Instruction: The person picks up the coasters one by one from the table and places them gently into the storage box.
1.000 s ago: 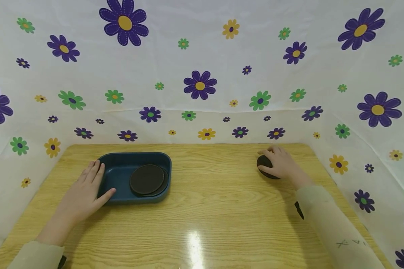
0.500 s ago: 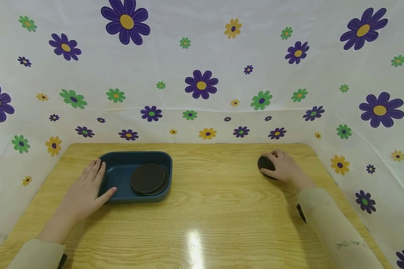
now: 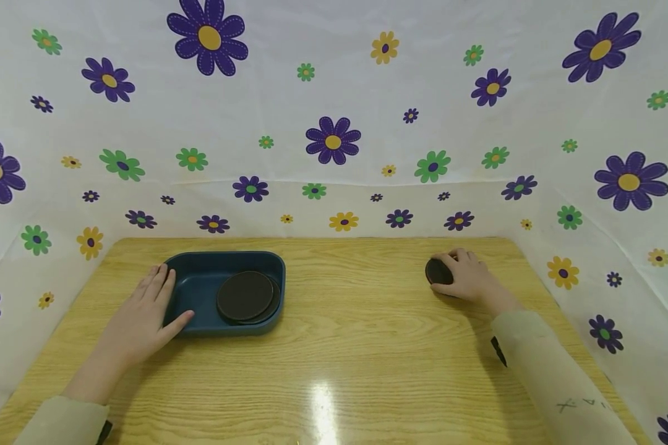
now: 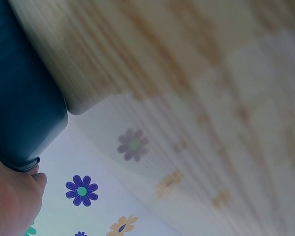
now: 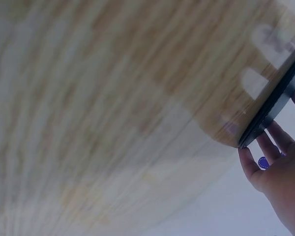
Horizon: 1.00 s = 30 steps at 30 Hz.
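At the left of the head view, my left hand (image 3: 137,318) rests on the near-left end of a dark blue rectangular tray (image 3: 197,332), fingers straight along the rim and thumb over the front edge. Inside the tray's right half lie black round coasters (image 3: 245,296), one overlapping another. Over at the right, my right hand (image 3: 467,279) holds another black round coaster (image 3: 438,272) by its edge, thumb at the near side and fingers at the far side. The right wrist view shows this coaster (image 5: 273,105) edge-on, flat at the tabletop, with fingertips along its rim.
The wood-grain table (image 3: 356,346) carries the tray and the coasters. A white cloth (image 3: 289,99) printed with flowers hangs behind and along both sides of it. Light glares off the table near the front.
My right hand's fingers have closed in around the coaster's edge, and the coaster has shifted very slightly. The left hand and the tray stay in place.
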Each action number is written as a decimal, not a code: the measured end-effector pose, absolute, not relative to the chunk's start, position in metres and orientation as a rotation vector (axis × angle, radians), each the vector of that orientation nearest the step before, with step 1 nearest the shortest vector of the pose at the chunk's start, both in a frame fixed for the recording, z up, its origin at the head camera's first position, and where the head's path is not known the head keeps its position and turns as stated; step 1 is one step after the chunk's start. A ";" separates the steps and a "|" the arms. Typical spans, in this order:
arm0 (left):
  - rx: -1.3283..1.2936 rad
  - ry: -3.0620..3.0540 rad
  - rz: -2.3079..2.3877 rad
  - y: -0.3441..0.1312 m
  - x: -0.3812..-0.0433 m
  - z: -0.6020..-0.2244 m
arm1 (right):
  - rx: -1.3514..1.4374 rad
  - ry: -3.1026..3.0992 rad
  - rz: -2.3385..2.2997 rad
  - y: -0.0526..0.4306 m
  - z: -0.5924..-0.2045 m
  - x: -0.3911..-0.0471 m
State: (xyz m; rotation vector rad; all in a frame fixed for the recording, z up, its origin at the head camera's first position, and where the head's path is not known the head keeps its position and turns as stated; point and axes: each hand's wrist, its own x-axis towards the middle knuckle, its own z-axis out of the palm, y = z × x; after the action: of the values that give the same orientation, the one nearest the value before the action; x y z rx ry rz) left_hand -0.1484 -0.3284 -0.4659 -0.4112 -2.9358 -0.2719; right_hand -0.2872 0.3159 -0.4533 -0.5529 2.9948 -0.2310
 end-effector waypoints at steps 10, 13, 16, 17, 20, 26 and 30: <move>-0.409 -2.929 -0.273 -0.328 -0.147 -0.468 | -0.520 2.997 -0.238 0.314 -0.454 -0.294; -0.407 -2.932 -0.268 -0.328 -0.148 -0.467 | -0.512 2.994 -0.220 0.312 -0.454 -0.295; -0.406 -2.940 -0.267 -0.328 -0.148 -0.467 | -0.509 2.990 -0.207 0.311 -0.454 -0.297; -0.406 -2.942 -0.266 -0.328 -0.148 -0.467 | -0.507 2.990 -0.205 0.310 -0.453 -0.297; -0.404 -2.946 -0.266 -0.328 -0.149 -0.467 | -0.503 2.996 -0.192 0.308 -0.452 -0.297; -0.402 -2.942 -0.264 -0.327 -0.148 -0.467 | -0.540 2.980 -0.144 0.297 -0.443 -0.299; -0.394 -2.942 -0.261 -0.327 -0.148 -0.466 | -0.562 2.979 -0.102 0.289 -0.439 -0.301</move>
State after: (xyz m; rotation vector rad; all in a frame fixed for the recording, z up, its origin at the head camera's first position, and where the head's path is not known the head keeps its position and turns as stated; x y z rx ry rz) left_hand -0.1476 -0.3274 -0.4662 -0.3941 -2.9418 -0.2613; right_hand -0.3008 0.2887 -0.4385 -0.5623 2.9793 -0.1025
